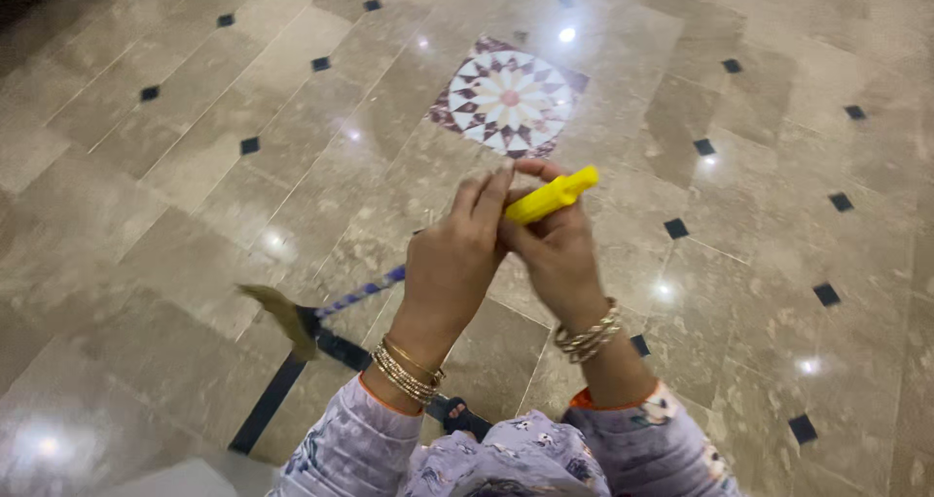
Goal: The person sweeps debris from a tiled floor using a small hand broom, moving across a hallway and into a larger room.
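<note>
Gripping the broom (362,291) by its yellow handle end (552,195), I close both hands around it: right hand (556,254) nearer the tip, left hand (452,264) just below. Its long axis slants down-left to the bristles (277,312) on the marble floor (759,264).

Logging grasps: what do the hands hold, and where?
Both the left hand and right hand grip a broom near its yellow handle end.

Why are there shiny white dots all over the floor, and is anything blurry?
In the head view, the polished floor mirrors ceiling lights as white glare spots; the broom head is smeared by motion, while both hands on the yellow handle look fairly sharp.
</note>
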